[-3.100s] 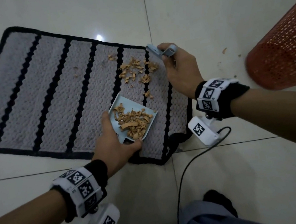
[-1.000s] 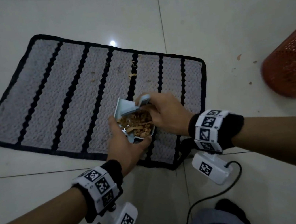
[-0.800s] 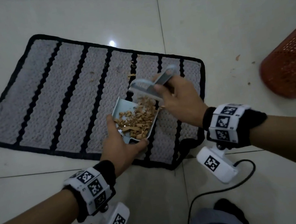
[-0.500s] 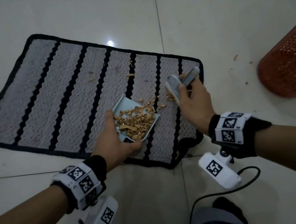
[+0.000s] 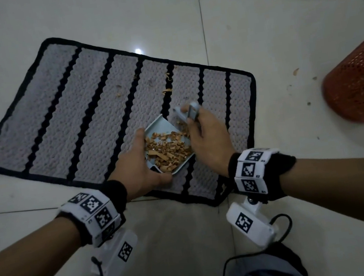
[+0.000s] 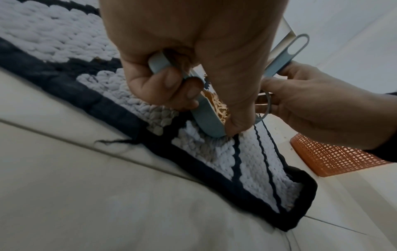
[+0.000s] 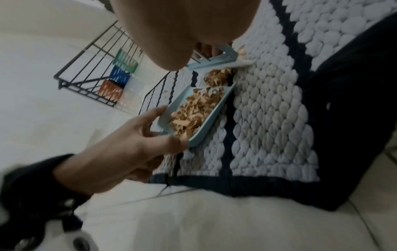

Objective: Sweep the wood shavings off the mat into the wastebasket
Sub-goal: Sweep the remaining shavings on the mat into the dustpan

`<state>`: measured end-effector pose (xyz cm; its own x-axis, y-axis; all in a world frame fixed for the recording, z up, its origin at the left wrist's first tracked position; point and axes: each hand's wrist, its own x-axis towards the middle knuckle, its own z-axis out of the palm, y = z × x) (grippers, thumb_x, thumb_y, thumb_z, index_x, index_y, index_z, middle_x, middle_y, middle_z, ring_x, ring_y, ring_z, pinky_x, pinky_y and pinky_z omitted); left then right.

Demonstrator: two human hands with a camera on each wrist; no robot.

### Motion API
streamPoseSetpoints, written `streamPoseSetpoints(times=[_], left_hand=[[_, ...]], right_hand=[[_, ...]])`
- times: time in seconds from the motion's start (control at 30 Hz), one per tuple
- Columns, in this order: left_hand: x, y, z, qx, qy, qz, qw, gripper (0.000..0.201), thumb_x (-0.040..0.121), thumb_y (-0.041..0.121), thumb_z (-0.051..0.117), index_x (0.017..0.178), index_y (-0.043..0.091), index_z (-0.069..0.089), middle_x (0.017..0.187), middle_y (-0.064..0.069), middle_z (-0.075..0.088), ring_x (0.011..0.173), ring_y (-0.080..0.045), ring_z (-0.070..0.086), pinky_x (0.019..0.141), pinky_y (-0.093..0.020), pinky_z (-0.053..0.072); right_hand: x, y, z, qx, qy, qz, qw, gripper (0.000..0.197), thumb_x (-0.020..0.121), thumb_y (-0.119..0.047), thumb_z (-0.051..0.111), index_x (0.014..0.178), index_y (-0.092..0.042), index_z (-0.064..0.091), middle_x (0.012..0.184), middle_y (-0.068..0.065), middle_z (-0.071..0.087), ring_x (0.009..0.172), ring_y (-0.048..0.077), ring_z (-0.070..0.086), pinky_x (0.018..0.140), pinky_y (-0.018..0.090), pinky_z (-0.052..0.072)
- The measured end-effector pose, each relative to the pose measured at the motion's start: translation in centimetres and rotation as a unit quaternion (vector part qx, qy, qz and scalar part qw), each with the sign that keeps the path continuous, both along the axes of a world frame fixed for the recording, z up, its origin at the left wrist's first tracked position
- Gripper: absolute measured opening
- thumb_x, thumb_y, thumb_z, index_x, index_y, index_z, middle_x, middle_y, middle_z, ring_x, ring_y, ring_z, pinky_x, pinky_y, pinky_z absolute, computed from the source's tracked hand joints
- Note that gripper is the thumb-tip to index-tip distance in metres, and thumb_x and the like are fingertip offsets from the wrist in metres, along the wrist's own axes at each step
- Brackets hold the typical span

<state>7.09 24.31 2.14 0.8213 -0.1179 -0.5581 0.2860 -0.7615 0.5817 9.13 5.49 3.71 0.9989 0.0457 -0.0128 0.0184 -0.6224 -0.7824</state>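
The left hand [image 5: 139,165] is gripping the handle of the pale blue dustpan [image 5: 162,126], thumb along its near rim, pressing it onto the mat [image 5: 73,111]. The right hand [image 5: 207,143] is pinching the small brush [image 5: 187,112] by its handle, the brush head sitting at the pan's open edge, at about 1 o'clock from the pan. Most shavings [image 5: 169,151] are lying heaped in the pan; a few are lying on the mat at 12 o'clock, some on the tile floor [image 5: 278,29] toward 2 o'clock. The orange wastebasket [image 5: 361,82] is standing at 3 o'clock, well apart from the mat. A wire rack [image 7: 90,71] is showing in the right wrist view.
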Motion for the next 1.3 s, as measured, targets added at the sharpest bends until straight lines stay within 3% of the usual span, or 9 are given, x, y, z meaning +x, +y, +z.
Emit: streamPoseSetpoints(times=[0.17,0.33,0.43,0.57,0.67,0.77,0.9,1.0,1.3], left_hand=[[0.0,-0.2,-0.3,0.007,0.002,0.007,1.0,0.143,0.041,0.06,0.081,0.153,0.035,-0.004,0.132,-0.001,0.055,0.111,-0.023,0.058,0.092,-0.039,0.053],[-0.3,-0.3,-0.3,-0.002,-0.011,0.01,1.0,0.137,0.055,0.051,0.088,0.155,0.03,-0.004,0.132,-0.001,0.057,0.112,-0.022,0.059,0.094,-0.042,0.052],[-0.3,-0.4,-0.1,0.019,-0.02,0.008,1.0,0.134,0.056,0.055,0.085,0.155,0.031,-0.002,0.127,0.0,0.059,0.106,-0.022,0.061,0.089,-0.039,0.054],[-0.3,-0.5,0.2,0.039,-0.024,0.002,0.999,0.131,0.06,0.057,0.084,0.155,0.03,-0.003,0.123,0.0,0.059,0.1,-0.023,0.061,0.084,-0.037,0.055],[-0.3,-0.5,0.3,0.042,-0.029,-0.002,0.999,0.128,0.063,0.057,0.082,0.155,0.031,-0.003,0.121,0.0,0.059,0.098,-0.023,0.06,0.082,-0.036,0.055],[-0.2,-0.3,0.1,0.051,-0.034,-0.008,0.998,0.129,0.057,0.063,0.079,0.154,0.036,-0.002,0.116,0.001,0.062,0.093,-0.023,0.063,0.08,-0.039,0.058],[-0.1,-0.2,0.1,0.063,-0.026,-0.011,0.998,0.132,0.044,0.074,0.069,0.15,0.043,-0.004,0.115,-0.001,0.063,0.095,-0.026,0.063,0.08,-0.041,0.058],[-0.1,-0.2,0.1,0.067,-0.021,-0.012,0.997,0.134,0.042,0.074,0.068,0.15,0.042,-0.004,0.116,-0.002,0.063,0.097,-0.027,0.062,0.082,-0.042,0.058],[-0.2,-0.2,-0.2,0.043,-0.025,-0.003,0.999,0.13,0.045,0.066,0.074,0.147,0.044,-0.002,0.115,0.002,0.064,0.097,-0.023,0.064,0.082,-0.041,0.057]], right_hand=[[-2.3,1.5,-0.8,0.003,0.013,0.085,0.996,0.033,0.102,-0.023,0.04,0.13,-0.015,0.054,0.116,0.007,0.063,0.105,0.023,0.059,0.09,0.044,0.051],[-3.6,2.4,-0.3,0.003,0.003,0.112,0.994,0.034,0.101,-0.021,0.042,0.132,-0.012,0.054,0.117,0.008,0.062,0.106,0.024,0.057,0.09,0.044,0.051],[-2.7,1.4,0.8,0.033,-0.018,0.072,0.997,0.026,0.101,-0.016,0.045,0.125,-0.013,0.057,0.104,0.002,0.063,0.092,0.014,0.059,0.08,0.03,0.052],[-0.9,-1.1,1.1,0.041,-0.045,-0.007,0.998,0.023,0.103,-0.018,0.046,0.123,-0.016,0.056,0.09,-0.002,0.057,0.07,-0.002,0.05,0.063,0.009,0.035],[-0.2,-3.1,0.6,0.037,-0.037,-0.064,0.997,0.027,0.103,-0.017,0.044,0.128,-0.014,0.054,0.095,0.0,0.057,0.07,-0.004,0.05,0.063,0.014,0.037],[0.0,-4.3,-0.2,0.024,-0.031,-0.096,0.995,0.028,0.103,-0.012,0.043,0.128,-0.008,0.054,0.103,-0.003,0.054,0.085,-0.022,0.052,0.071,-0.001,0.036],[0.2,-3.7,-1.7,-0.027,-0.044,-0.062,0.997,0.028,0.103,-0.018,0.043,0.127,-0.011,0.055,0.098,0.004,0.055,0.085,0.021,0.054,0.074,0.027,0.039],[-0.4,-1.7,-1.9,-0.019,-0.04,-0.034,0.998,0.029,0.103,-0.017,0.043,0.128,-0.008,0.054,0.097,0.007,0.054,0.083,0.025,0.051,0.072,0.033,0.039],[-3.1,1.9,-1.5,0.008,-0.012,0.066,0.998,0.035,0.102,-0.022,0.041,0.133,-0.011,0.052,0.117,0.009,0.06,0.105,0.023,0.055,0.09,0.04,0.049]])
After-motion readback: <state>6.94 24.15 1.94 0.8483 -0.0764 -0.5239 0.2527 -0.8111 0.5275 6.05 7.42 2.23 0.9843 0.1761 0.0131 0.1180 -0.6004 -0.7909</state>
